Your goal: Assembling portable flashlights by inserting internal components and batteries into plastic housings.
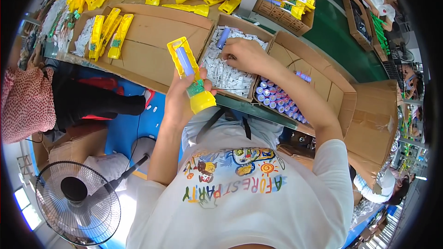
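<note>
Bright, even light fills the scene, casting soft shadows in the folds of a white shirt (267, 212). Windows (21, 198) at near left blaze white, and glare washes out a patch beside the fan (76, 198). The yellow casing (195, 71) at center looks sharp, while fisheye distortion bends and softens the edges, ringed in black.

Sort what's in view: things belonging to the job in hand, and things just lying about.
Likely part of the job:
yellow casing with purple cell and green board, in the left hand
small white parts, by the right hand
packed purple cells

Apparently just about:
fan
cardboard box near it
</note>
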Demonstrator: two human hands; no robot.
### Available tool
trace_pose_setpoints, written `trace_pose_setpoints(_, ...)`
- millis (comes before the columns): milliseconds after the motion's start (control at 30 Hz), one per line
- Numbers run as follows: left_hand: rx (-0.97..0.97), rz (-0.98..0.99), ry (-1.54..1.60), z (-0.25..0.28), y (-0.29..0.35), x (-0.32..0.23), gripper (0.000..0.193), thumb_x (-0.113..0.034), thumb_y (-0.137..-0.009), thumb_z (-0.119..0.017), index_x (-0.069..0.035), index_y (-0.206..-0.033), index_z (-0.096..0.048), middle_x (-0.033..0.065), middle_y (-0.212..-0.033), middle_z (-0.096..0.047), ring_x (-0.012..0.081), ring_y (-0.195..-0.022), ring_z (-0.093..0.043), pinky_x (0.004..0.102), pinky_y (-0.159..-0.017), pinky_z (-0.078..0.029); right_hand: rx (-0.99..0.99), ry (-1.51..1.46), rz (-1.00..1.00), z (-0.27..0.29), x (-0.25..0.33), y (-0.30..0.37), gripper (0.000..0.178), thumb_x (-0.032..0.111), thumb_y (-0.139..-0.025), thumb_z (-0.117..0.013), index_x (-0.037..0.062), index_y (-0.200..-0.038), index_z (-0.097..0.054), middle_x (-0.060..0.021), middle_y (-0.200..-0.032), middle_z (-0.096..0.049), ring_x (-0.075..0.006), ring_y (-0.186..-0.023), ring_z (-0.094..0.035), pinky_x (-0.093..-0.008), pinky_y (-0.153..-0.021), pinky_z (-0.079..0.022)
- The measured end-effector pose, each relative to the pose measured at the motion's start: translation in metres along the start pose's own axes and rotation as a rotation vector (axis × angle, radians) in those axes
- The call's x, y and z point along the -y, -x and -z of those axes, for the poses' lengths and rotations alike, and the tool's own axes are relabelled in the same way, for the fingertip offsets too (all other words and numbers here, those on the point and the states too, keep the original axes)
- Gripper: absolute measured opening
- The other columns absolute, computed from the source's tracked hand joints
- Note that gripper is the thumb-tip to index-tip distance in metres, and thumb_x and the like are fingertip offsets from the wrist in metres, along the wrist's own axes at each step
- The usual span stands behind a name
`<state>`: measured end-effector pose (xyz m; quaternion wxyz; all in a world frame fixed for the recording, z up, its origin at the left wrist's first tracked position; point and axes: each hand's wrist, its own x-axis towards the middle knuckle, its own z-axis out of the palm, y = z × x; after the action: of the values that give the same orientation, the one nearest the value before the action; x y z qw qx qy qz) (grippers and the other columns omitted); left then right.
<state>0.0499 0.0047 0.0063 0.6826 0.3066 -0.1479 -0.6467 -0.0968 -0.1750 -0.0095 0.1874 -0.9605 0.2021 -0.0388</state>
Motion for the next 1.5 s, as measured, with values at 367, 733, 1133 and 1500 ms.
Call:
trace_pose_setpoints(367, -0.027, 0.026, 0.016, 0.0, 0.011, 0.008, 0.032, -0.022, -0.093, -0.045, -0.01, -0.122, -0.038, 0.0107, -0.101, -0.054, 0.0267, -0.09, -0.061, 0.0448, -0.082, -0.051, 0.07, -0.119, 0.248, -0.014, -0.004, -0.004, 0.023, 0.004, -0.071, -0.068, 0.0061, -0.093, -0.063, -0.0086, -0.085, -0.063, -0.0274, -0.084, -0.062, -0.0378, -0.075, -0.049)
trace_pose_setpoints(733, -0.059, 0.144, -0.215, -0.011, 0.014, 0.014, 0.04, -0.02, -0.095, -0.043, -0.011, -0.132, -0.031, 0.0121, -0.101, -0.056, 0.0268, -0.089, -0.063, 0.0388, -0.079, -0.053, -0.336, -0.25, 0.188, 0.013, 0.001, 0.026, 0.018, 0.01, -0.078, -0.067, 0.0067, -0.095, -0.064, -0.0061, -0.081, -0.064, -0.0227, -0.078, -0.062, -0.0326, -0.07, -0.048)
trace_pose_setpoints(1133, 0.167, 0.024, -0.523, -0.013, 0.004, 0.036, 0.051, -0.029, -0.099, -0.046, -0.009, -0.138, -0.021, 0.0083, -0.091, -0.054, 0.0178, -0.07, -0.063, 0.0292, -0.061, -0.053, -0.308, -0.981, -0.302, 0.029, 0.042, 0.029, 0.019, 0.009, -0.083, -0.071, 0.0039, -0.095, -0.057, 0.0002, -0.082, -0.058, -0.004, -0.078, -0.054, -0.0198, -0.066, -0.044)
trace_pose_setpoints(1500, 0.193, -0.315, -1.141, 0.019, -0.048, -0.066, 0.034, -0.015, -0.088, -0.06, -0.002, -0.12, -0.056, 0.0111, -0.115, -0.061, 0.0201, -0.104, -0.058, 0.0338, -0.091, -0.046, -0.449, -0.931, -0.463, 0.084, -0.042, 0.089, 0.017, 0.012, -0.092, -0.058, 0.005, -0.107, -0.062, -0.0023, -0.099, -0.062, -0.01, -0.094, -0.058, -0.0241, -0.081, -0.047)
